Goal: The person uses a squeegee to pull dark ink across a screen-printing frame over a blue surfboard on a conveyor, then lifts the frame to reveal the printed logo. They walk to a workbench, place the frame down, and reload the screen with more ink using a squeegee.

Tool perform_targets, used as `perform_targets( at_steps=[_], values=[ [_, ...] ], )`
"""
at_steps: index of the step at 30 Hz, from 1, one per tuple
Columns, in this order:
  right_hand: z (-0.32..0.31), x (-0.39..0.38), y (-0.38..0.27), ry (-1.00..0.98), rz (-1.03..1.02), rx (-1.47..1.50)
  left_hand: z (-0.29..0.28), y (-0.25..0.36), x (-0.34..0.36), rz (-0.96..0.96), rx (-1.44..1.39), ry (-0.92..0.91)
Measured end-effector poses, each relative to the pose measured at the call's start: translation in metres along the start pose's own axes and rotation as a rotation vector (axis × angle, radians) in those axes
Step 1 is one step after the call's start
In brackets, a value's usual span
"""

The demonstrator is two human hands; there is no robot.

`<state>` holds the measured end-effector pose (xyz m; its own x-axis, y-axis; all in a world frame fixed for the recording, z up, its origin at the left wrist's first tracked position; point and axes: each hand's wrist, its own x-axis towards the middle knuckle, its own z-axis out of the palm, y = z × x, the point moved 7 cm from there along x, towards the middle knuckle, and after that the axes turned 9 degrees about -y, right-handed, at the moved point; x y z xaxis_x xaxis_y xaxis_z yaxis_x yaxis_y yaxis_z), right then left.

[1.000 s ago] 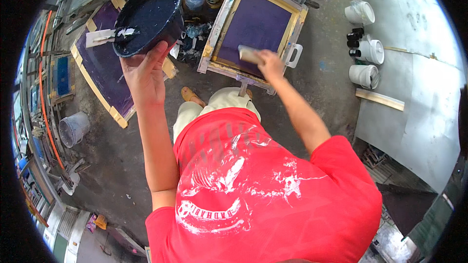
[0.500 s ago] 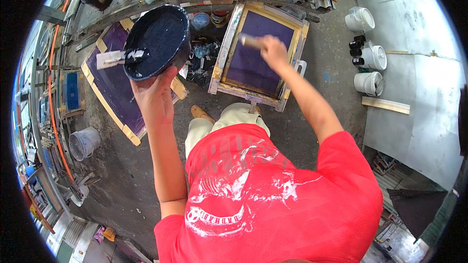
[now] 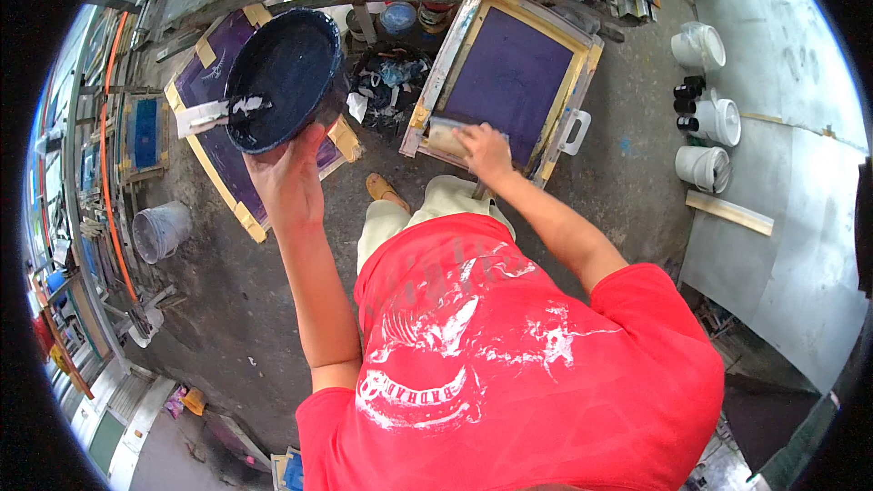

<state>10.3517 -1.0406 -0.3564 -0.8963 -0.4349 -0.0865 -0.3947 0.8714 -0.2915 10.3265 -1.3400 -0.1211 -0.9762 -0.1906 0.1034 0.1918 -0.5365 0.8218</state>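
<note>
My left hand (image 3: 284, 171) grips a dark round tub (image 3: 286, 68) from below, its thumb on the side. The tub is tilted, with dark blue-black residue inside. A white-handled spatula (image 3: 202, 117) rests across its left rim, its end smeared dark. Ahead of me, a wood-framed printing screen (image 3: 443, 55) with purple mesh (image 3: 511, 73) lies at a slant. My right hand (image 3: 487, 151) is closed on a pale squeegee (image 3: 446, 137) at the screen's near left corner. The squeegee's lower edge is partly hidden by my fingers.
Another purple screen (image 3: 223, 191) lies on the left behind the tub. A dark bin of crumpled scraps (image 3: 391, 77) stands between the screens. White buckets (image 3: 700, 45) line the right side, near a wooden strip (image 3: 729, 212). A translucent bucket (image 3: 162, 232) stands at left.
My right hand has brought the squeegee nearer to me, from above the mesh's middle to the screen's near left corner. The tub stays raised in my left hand. The view has shifted slightly.
</note>
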Motion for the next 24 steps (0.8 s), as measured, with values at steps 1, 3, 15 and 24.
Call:
perform_targets(
  at_steps=[1, 3, 15, 24],
  values=[
    [0.003, -0.012, -0.013, 0.005, -0.048, 0.058, 0.002, -0.003, 0.003, -0.017, -0.006, 0.001],
    [0.005, -0.02, -0.021, -0.065, -0.09, 0.064, 0.008, -0.009, 0.008, -0.04, -0.019, -0.033],
    [-0.006, 0.065, 0.012, -0.296, -0.619, -0.256, 0.015, 0.002, -0.011, 0.023, -0.026, -0.089],
    [-0.041, -0.075, 0.101, -0.501, -0.519, -0.324, 0.007, 0.007, -0.019, 0.046, 0.033, -0.069]
  ],
)
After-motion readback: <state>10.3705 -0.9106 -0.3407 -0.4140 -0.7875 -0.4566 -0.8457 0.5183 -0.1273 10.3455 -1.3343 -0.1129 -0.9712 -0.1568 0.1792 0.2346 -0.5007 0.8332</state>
